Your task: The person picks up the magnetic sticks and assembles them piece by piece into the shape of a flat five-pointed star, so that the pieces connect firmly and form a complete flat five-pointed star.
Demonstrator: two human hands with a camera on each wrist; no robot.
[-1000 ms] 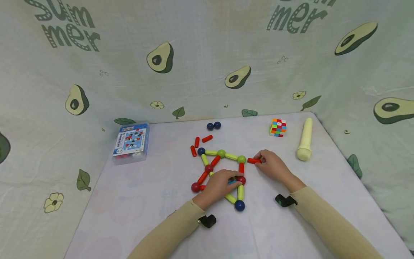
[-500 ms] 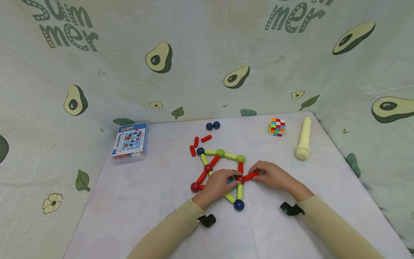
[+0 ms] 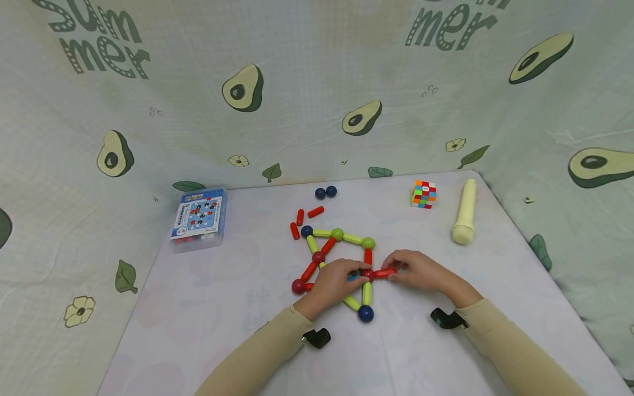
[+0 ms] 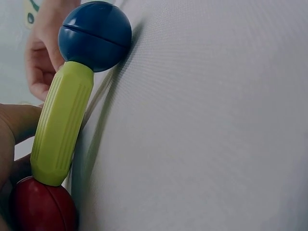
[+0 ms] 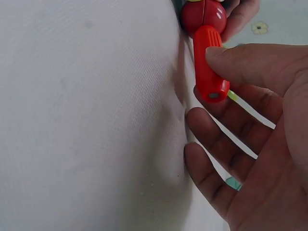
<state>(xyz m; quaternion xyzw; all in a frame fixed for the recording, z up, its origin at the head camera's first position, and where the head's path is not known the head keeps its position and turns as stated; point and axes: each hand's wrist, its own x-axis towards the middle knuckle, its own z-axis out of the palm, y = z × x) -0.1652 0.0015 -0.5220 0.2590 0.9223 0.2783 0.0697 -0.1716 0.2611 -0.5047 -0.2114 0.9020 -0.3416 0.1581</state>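
Note:
A flat frame of magnetic rods and balls lies on the table, with green, red and blue balls joined by yellow-green and red rods. My left hand (image 3: 333,281) lies over its middle, thumb and forefinger pinching a red ball (image 3: 367,275) at the right; a blue rod shows partly beneath the fingers. Between right thumb and fingers, my right hand (image 3: 418,269) pinches a red magnetic rod (image 5: 207,67), its far end against that red ball. A yellow-green rod (image 4: 62,122) runs from the red ball to a dark blue ball (image 4: 95,36). Part of the frame is hidden under the left hand.
Several loose red rods (image 3: 300,217) lie behind the frame, and two dark blue balls (image 3: 326,192) sit farther back. A plastic box (image 3: 200,220) stands at the left. At the back right are a puzzle cube (image 3: 424,194) and a pale yellow microphone-shaped object (image 3: 464,212).
My right hand has brought the red rod nearer to me and slightly left, from beside the green ball to the red ball, and levelled it a little. The left hand has stayed put.

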